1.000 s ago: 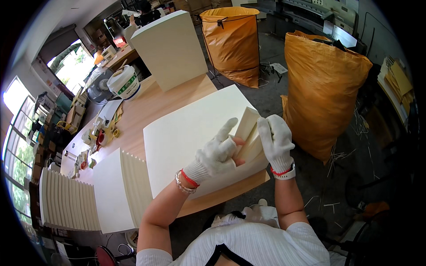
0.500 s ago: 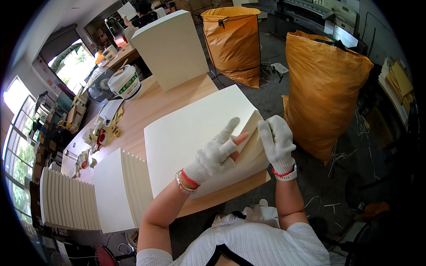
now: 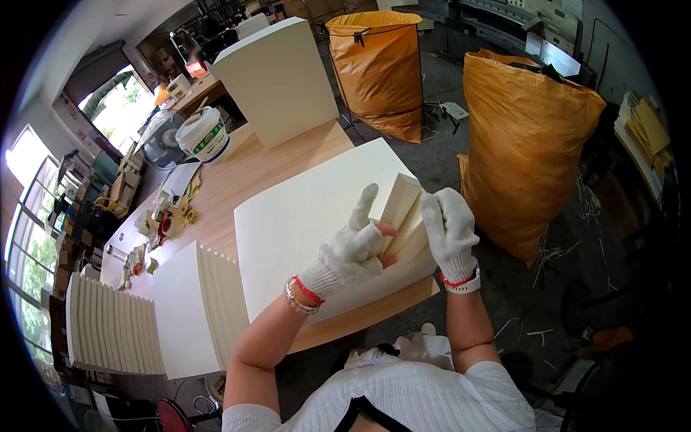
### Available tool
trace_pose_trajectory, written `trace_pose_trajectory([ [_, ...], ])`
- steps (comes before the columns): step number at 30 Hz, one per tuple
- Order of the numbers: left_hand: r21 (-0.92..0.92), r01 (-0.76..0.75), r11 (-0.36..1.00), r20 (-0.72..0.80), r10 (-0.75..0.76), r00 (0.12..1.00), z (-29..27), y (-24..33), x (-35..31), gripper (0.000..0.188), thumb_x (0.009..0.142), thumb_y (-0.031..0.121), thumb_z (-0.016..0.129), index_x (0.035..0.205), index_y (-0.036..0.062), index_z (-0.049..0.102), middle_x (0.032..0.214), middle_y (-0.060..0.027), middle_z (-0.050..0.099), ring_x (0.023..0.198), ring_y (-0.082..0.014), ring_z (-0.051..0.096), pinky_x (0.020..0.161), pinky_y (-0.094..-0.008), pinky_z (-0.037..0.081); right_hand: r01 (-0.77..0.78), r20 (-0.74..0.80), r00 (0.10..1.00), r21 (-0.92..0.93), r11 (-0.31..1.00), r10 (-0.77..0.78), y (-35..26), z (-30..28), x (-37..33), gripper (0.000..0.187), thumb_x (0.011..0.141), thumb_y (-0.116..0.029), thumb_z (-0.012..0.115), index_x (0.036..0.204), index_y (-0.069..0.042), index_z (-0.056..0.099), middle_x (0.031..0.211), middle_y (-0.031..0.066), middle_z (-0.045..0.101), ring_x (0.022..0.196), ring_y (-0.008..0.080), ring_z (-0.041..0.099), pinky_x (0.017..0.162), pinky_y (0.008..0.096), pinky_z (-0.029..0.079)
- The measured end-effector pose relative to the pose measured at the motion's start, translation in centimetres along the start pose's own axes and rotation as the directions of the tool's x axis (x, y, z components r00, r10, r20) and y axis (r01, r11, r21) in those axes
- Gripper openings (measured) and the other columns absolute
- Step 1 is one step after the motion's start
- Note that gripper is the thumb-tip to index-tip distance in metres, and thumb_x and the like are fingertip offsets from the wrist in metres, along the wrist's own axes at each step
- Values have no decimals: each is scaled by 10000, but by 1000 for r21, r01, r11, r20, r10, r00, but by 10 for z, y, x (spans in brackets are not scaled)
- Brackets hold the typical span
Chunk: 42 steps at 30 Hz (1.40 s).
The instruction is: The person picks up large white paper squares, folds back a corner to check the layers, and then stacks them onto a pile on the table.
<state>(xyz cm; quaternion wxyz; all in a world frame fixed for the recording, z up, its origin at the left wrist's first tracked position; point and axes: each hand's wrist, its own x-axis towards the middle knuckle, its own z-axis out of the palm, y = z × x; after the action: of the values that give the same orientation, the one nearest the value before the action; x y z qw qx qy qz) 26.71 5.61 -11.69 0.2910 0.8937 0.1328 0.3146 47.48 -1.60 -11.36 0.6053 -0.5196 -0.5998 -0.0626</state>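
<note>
A thick stack of large white sheets (image 3: 302,209) lies in front of me. Along its right side, a bundle of sheet edges (image 3: 401,198) is bent up and folded back over the top. My left hand (image 3: 353,248), in a white glove with bare fingertips showing, holds this raised bundle; one gloved finger points up, away from the paper. At the right edge of the stack, my right hand (image 3: 450,227), also gloved, has its fingers curled against the lower sheets. What lies under its fingertips is hidden.
Left stand stepped paper stacks (image 3: 183,309); a tall white stack (image 3: 277,83) rises at the back of the wooden table (image 3: 237,169). A white bucket (image 3: 204,133), fan (image 3: 160,137) and tape rolls (image 3: 167,225) lie left. Large orange sacks (image 3: 529,151) stand right.
The right-hand edge of the sheets has been lifted and folded inward over the stack. My left fingers have shifted slightly with it; my right hand has hardly moved.
</note>
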Motion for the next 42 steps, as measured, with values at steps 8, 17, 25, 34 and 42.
trace_pose_trajectory([
  [8, 147, -40, 988, 121, 22, 992, -11, 19, 11, 406, 786, -138, 655, 1160, 14, 695, 1535, -332, 418, 1068, -290, 702, 841, -366, 560, -2, 6, 1000, -7, 1000, 2, -2, 0, 3, 271, 984, -103, 633, 765, -13, 500, 700, 128, 456, 651, 322, 496, 589, 439, 385],
  [17, 4, 51, 999, -7, -51, 999, -2, 14, 7, 313, 728, -47, 849, 976, 29, 675, 1597, -327, 318, 1132, -345, 679, 859, -371, 550, -2, -18, 1000, -10, 1000, 2, 1, 2, 0, 268, 989, -94, 622, 763, -13, 503, 685, 127, 445, 633, 324, 489, 578, 437, 381],
  [25, 197, -51, 979, 80, 36, 996, -9, 22, 10, 388, 760, -111, 755, 1114, 40, 703, 1573, -330, 361, 1114, -362, 683, 850, -350, 554, 2, 11, 1000, 32, 999, -3, -3, -2, 2, 250, 974, -74, 632, 770, -12, 502, 697, 125, 444, 650, 327, 487, 582, 439, 377],
  [34, 30, -26, 999, -18, 26, 999, -1, 8, 6, 302, 718, -93, 823, 931, 34, 651, 1549, -343, 382, 1202, -368, 657, 870, -377, 561, -61, -8, 998, 1, 998, 61, 1, 2, -1, 272, 986, -94, 628, 762, -17, 495, 690, 130, 441, 640, 327, 485, 589, 443, 380],
  [42, 209, -99, 973, 68, 87, 994, -5, 16, 11, 311, 747, -148, 668, 1010, 16, 683, 1603, -311, 315, 1108, -332, 695, 842, -366, 570, -63, 4, 998, 34, 997, 63, -4, -1, 0, 281, 984, -114, 641, 757, -16, 506, 697, 129, 471, 648, 319, 501, 596, 436, 394],
])
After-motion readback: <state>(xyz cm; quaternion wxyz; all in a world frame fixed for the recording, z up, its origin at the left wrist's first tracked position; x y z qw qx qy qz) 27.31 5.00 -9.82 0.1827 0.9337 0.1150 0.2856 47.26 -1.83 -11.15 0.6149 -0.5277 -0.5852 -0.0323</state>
